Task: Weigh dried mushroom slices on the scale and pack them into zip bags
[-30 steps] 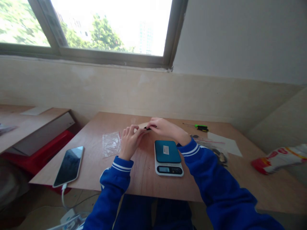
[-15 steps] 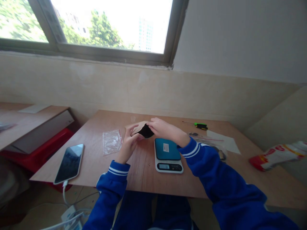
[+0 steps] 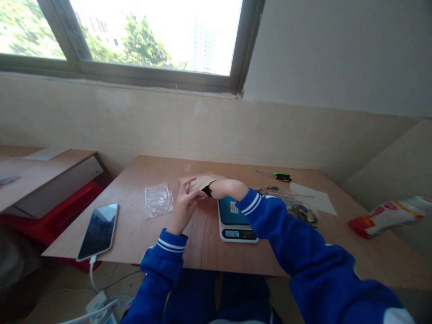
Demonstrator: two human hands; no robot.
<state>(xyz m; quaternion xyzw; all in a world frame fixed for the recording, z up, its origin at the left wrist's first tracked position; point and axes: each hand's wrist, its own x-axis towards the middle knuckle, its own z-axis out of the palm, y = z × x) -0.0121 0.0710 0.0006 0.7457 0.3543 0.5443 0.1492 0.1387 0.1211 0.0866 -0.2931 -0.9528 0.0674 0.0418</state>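
Observation:
A tan paper pouch (image 3: pixel 205 180) with a black inside is held a little above the table, its mouth towards me. My left hand (image 3: pixel 185 198) pinches the near left rim of the pouch between thumb and fingers. My right hand (image 3: pixel 227 188) reaches into the mouth from the right; its fingers are hidden inside. Below my right wrist lies a white kitchen scale (image 3: pixel 238 234) with a teal top and a lit display, partly covered by the arm. A flat clear zip bag (image 3: pixel 158 201) rests left of my left hand.
A phone (image 3: pixel 98 231) on a charging cable lies at the left. To the right are a bag of dark dried pieces (image 3: pixel 303 211), a green-handled screwdriver (image 3: pixel 281 176), white paper (image 3: pixel 315 198) and a red-and-white bottle (image 3: pixel 388 216). A wall stands behind the table (image 3: pixel 199 252).
My right hand has moved from the far rim of the pouch into its mouth, with the wrist bent. My left hand keeps its hold at the left rim.

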